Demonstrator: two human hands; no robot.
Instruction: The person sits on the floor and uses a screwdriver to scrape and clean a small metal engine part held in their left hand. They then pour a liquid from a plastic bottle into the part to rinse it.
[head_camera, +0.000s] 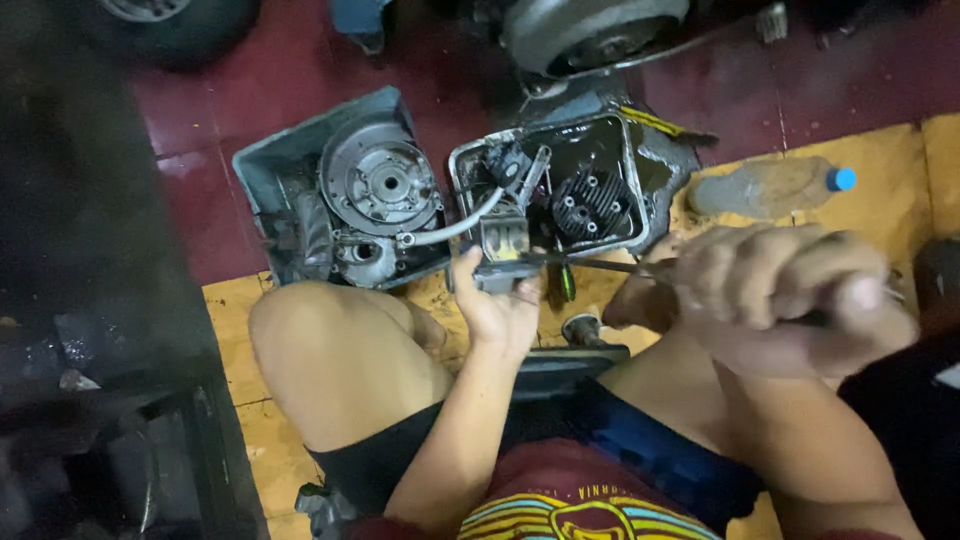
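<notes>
My left hand grips a small greasy metal engine part just above my knees, thumb on its left side. My right hand is closed in a fist around the handle of a long thin tool, whose shaft runs left to the part held by my left hand. The tool's tip meets the part; the exact contact is hidden by blur. I sit low on the floor with both bare knees spread.
Two grey metal trays lie ahead on the red floor: the left tray holds a round engine cover, the right tray holds a finned cylinder head and a white hose. A plastic bottle with a blue cap lies at right. Dark machinery stands left.
</notes>
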